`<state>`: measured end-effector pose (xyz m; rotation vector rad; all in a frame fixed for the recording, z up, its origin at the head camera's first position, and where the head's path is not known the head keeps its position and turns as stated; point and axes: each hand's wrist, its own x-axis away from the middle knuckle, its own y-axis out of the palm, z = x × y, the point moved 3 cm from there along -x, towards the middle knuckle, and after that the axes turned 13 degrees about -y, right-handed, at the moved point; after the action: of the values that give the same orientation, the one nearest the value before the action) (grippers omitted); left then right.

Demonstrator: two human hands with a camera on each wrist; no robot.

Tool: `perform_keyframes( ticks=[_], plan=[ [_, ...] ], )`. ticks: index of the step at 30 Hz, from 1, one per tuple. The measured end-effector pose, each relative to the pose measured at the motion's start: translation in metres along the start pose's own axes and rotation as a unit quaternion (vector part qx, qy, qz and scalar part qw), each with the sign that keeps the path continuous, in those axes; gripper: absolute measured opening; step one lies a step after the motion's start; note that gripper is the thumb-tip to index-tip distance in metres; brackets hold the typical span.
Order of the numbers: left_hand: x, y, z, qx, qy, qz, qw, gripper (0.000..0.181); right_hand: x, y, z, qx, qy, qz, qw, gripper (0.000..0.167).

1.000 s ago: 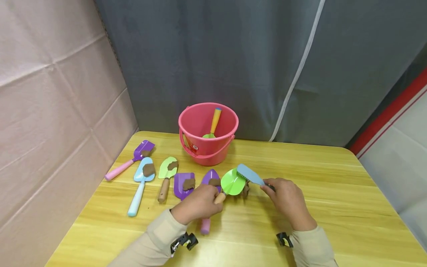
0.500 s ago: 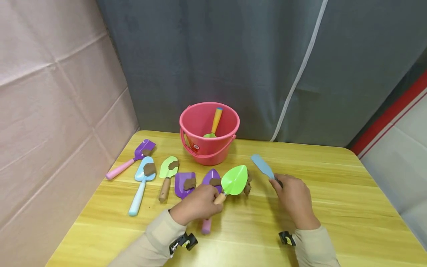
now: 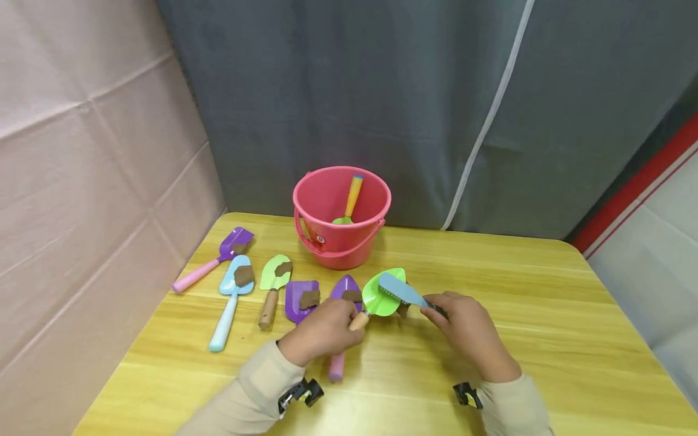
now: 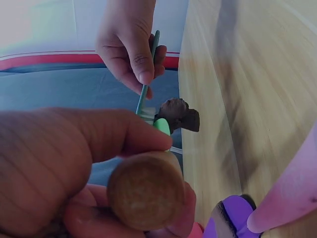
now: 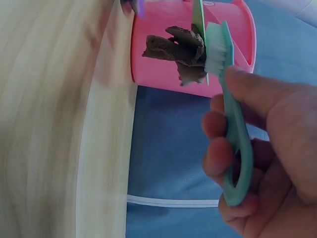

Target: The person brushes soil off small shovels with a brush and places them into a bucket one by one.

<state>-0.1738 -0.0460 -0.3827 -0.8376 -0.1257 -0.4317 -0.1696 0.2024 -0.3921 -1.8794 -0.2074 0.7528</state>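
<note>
We have a grey curtain (image 3: pixel 327 91) at the back, soft cloth, light strip down it. In front, the tabletop (image 3: pixel 545 315): smooth yellow wood grain, rounded far corners

Pink bucket (image 3: pixel 349 240) near the far edge, glossy, tapered, likely light plastic; we'd take it by the rim. A yellow-handled trowel (image 3: pixel 353 197) leans inside

Left grip (image 3: pixel 322 330) is wrapped round the wooden handle of the green trowel (image 3: pixel 375 300), which is held off the tabletop in front of the bucket. We read it as light but nose-heavy with that load, stiff, slick on the blade; best hold is the round, matte wood. Blade thin, glossy, dished; metal or plastic, we can't tell

Five scoops lie on the left half, brown stuff on each blade: purple scoop (image 3: pixel 228 249), blue trowel (image 3: pixel 228 281), pale green trowel (image 3: pixel 268 278), square purple shovel (image 3: pixel 293 297), pointed purple trowel (image 3: pixel 345 286)

Right grip (image 3: pixel 466 330) grasps the brush (image 5: pixel 237 134) by its looped handle, thumb near the head. Stiff back, pale bristles (image 5: pixel 215 52) touching the blade; feather-light, we'd guess

Brown clump (image 5: pixel 181 52) hangs on the blade's other face: rough, flaky, probably soft and crumbly, so keep fingers off it
</note>
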Motion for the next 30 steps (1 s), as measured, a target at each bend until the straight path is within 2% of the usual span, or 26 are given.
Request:
perform_keyframes(
  ticks=[8, 11, 15, 17, 20, 27, 30],
  plan=[
    [0.001, 0.0, 0.001, -0.002, -0.002, 0.002, 1.0, 0.019, 0.001, -0.009, 0.006, 0.052, 0.036, 0.053, 0.9966, 0.023],
    [0.001, 0.0, 0.001, 0.001, -0.005, 0.0, 1.0, 0.019, -0.001, -0.01, 0.0, 0.04, 0.007, 0.047, 0.9981, 0.023],
    [0.0, 0.001, 0.002, -0.005, -0.002, 0.004, 1.0, 0.023, -0.003, -0.005, -0.013, 0.02, -0.055, -0.001, 0.9983, 0.018],
    [0.0, 0.001, 0.003, -0.005, -0.002, 0.003, 1.0, 0.023, -0.004, -0.003, -0.016, 0.017, -0.066, -0.018, 0.9975, 0.016],
    [0.0, 0.0, 0.004, -0.004, -0.002, 0.002, 1.0, 0.02, -0.004, -0.002, -0.013, 0.016, -0.043, -0.023, 0.9987, 0.014],
    [0.0, 0.0, 0.003, -0.004, 0.0, 0.002, 1.0, 0.017, -0.002, -0.005, 0.001, 0.034, 0.03, 0.012, 0.9989, 0.018],
    [0.001, 0.001, 0.003, -0.005, 0.0, 0.003, 1.0, 0.015, -0.001, -0.007, 0.001, 0.044, 0.041, 0.025, 0.9979, 0.019]
  ],
)
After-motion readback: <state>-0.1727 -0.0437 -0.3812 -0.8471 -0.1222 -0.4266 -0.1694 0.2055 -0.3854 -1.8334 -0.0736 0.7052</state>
